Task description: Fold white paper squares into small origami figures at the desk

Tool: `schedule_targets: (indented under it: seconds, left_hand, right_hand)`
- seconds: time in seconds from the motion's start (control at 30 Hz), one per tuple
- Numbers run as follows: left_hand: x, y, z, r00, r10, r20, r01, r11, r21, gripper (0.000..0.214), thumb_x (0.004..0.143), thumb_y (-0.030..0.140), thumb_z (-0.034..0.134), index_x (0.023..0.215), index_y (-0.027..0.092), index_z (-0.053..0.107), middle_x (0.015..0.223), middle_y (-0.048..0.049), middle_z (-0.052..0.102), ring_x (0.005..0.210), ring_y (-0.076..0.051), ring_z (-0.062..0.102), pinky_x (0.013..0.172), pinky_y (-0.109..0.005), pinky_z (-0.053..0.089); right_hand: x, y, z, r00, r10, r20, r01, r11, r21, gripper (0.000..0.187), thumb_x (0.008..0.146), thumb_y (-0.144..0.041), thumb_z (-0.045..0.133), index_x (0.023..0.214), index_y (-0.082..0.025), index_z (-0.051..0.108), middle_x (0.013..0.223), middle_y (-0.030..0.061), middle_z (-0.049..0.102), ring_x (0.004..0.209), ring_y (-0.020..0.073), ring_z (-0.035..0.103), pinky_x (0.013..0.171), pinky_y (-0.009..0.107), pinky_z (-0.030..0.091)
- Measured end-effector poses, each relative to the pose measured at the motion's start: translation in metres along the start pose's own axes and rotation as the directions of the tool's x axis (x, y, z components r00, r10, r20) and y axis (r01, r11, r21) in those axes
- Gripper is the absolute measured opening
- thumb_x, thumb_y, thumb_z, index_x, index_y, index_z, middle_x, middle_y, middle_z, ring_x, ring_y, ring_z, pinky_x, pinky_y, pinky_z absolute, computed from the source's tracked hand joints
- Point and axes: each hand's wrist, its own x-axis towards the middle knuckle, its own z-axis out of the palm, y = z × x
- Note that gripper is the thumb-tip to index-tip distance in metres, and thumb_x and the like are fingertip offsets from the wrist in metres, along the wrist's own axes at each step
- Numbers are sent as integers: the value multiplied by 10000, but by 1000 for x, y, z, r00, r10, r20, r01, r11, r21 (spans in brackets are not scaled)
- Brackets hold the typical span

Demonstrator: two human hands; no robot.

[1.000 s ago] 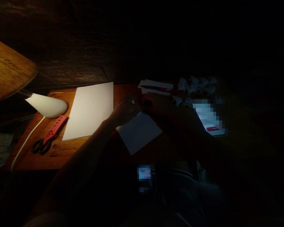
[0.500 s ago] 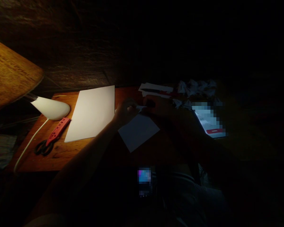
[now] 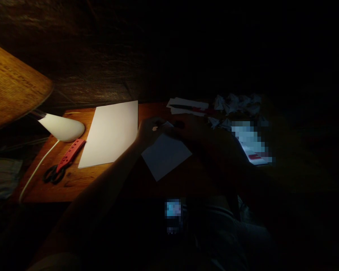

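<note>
A square sheet of white paper (image 3: 166,156) lies dimly lit on the wooden table, one corner pointing toward me. At its far corner, my left hand (image 3: 149,131) is closed, with its fingers pinching the paper's edge. My right hand (image 3: 186,126) meets it from the other side, closed on the same corner and deep in shadow. A small pale bit of the corner shows between the hands. Exactly how the fingers grip is hard to see in the dark.
Left of my hands lie a white paper stack (image 3: 110,133), scissors in a red sheath (image 3: 70,155) and a lamp (image 3: 62,128). Behind are paper strips with a dark, red-handled tool (image 3: 188,106) and several folded paper pieces (image 3: 237,104). A lit tablet (image 3: 248,145) lies to the right.
The fingers of both hands have shifted slightly at the paper's far corner, and more of that corner shows between them. The view has moved a little; the rest stays in place.
</note>
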Motion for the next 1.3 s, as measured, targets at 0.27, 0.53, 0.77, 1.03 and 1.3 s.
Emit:
schedule_targets:
  seconds: [0.27,0.53,0.77,1.03,1.3]
  left_hand:
    - [1,4,-6,999,9,32,-8,1000,-30,124,791,245,743,696,173,707,655,-17,694,637,-127,649,628,-246,523]
    - [0,3,1,997,-35,-67,29,996,-82,98,757,248,774,732,182,706,701,-12,715,658,-133,651,625,-251,521]
    - [1,-2,0,987,-100,-127,81,986,-146,140,778,320,787,773,191,733,697,-16,730,649,-139,648,604,-257,512]
    - [1,-1,-1,987,-114,-116,96,984,-152,162,792,300,808,732,180,715,692,-18,732,652,-131,675,635,-258,530]
    - [2,-2,-2,984,-105,-143,85,986,-144,156,740,292,816,685,193,709,656,-7,712,611,-122,628,604,-261,505]
  right_hand:
    - [2,0,1,999,26,24,-30,988,148,159,841,-291,726,760,-178,648,786,9,654,751,157,561,700,296,384]
    - [2,4,0,1000,20,-9,-19,992,125,70,830,-245,749,819,-179,725,843,26,741,781,185,629,715,302,413]
    - [-1,-5,-6,1000,22,-14,-23,999,-38,111,925,-242,696,902,-183,787,928,65,779,860,225,659,779,330,424]
    - [0,-12,-5,999,43,0,-43,998,-54,187,976,-211,623,820,-175,720,878,58,735,800,196,603,750,323,370]
    - [2,-7,-4,1000,19,-5,-19,1000,-6,144,946,-228,658,822,-179,711,849,43,728,793,185,607,745,308,381]
